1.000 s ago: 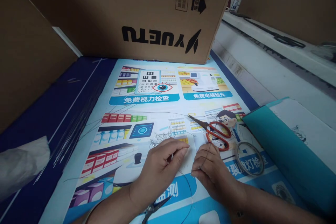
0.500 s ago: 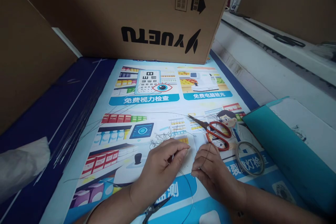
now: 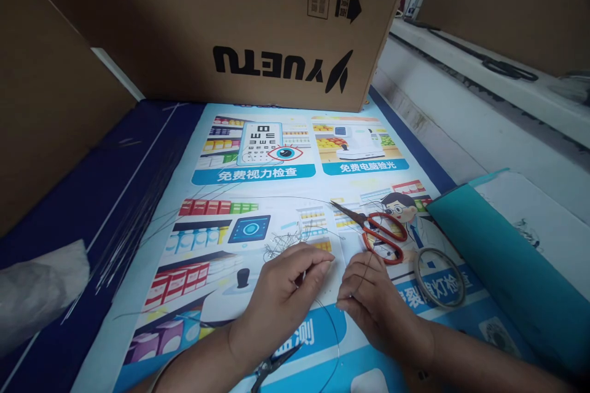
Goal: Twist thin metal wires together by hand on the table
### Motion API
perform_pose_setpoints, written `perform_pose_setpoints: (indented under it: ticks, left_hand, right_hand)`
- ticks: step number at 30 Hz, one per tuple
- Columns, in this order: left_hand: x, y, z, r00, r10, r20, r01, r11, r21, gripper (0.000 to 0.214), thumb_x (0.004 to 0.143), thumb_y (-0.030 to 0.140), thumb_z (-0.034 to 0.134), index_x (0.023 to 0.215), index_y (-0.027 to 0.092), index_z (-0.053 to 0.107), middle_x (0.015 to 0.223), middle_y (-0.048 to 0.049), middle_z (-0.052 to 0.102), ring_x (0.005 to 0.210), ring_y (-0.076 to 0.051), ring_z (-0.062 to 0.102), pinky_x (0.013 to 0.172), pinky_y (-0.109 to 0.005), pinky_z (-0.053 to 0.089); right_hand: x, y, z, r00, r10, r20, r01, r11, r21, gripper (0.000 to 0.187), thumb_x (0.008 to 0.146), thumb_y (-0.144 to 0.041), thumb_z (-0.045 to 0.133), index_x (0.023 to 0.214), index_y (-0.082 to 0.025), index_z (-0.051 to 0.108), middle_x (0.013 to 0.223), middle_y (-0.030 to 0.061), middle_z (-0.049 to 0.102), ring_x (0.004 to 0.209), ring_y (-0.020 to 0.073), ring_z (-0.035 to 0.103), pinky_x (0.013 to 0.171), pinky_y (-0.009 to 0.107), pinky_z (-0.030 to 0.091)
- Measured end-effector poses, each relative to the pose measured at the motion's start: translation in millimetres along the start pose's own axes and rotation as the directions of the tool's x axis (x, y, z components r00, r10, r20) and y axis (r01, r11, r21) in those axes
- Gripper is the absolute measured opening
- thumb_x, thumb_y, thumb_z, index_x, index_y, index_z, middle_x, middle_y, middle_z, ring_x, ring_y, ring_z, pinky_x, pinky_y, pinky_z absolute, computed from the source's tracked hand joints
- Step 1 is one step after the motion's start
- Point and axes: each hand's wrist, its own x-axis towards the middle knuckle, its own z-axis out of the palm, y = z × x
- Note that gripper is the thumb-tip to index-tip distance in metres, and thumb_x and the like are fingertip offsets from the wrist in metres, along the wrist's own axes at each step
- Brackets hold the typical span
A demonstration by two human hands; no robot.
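Observation:
My left hand [image 3: 288, 295] is closed in a pinch, thumb pressed against the index finger. A thin wire [image 3: 338, 338] comes out beneath it and curves down toward the front edge. Just to its right, my right hand [image 3: 375, 307] is also closed, fingertips together, with a thin dark wire strand running across its fingers. What lies between the fingertips is too small to see clearly. Red-handled scissors [image 3: 382, 238] lie right beyond my right hand. Behind my left hand is a loose tangle of short wire pieces [image 3: 283, 241]. A dark cutting tool [image 3: 271, 369] shows partly beside my left forearm.
A wire coil [image 3: 417, 276] lies right of my right hand, near a teal box [image 3: 502, 245]. Long straight wires [image 3: 133, 215] lie at the left beside a whitish wrapped bundle [image 3: 43, 288]. A large cardboard box [image 3: 184, 6] stands at the back of the printed sheet [image 3: 258, 190].

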Motion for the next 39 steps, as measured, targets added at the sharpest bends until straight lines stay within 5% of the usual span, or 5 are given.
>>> perform_pose_setpoints:
  ticks: [39]
  left_hand:
    - [-2, 0, -0.4, 1.000, 0.030, 0.007, -0.030, 1.000, 0.004, 0.016, 0.086, 0.016, 0.052, 0.092, 0.019, 0.066, 0.086, -0.0034, 0.067, 0.082, -0.015, 0.061, 0.074, -0.027, 0.047]
  right_hand:
    - [-1, -4, 3, 0.989, -0.113, 0.098, 0.134, 0.961, -0.240, 0.017, 0.083, -0.008, 0.046, 0.071, -0.018, 0.054, 0.072, 0.0042, 0.056, 0.081, 0.0212, 0.047, 0.077, 0.041, 0.035]
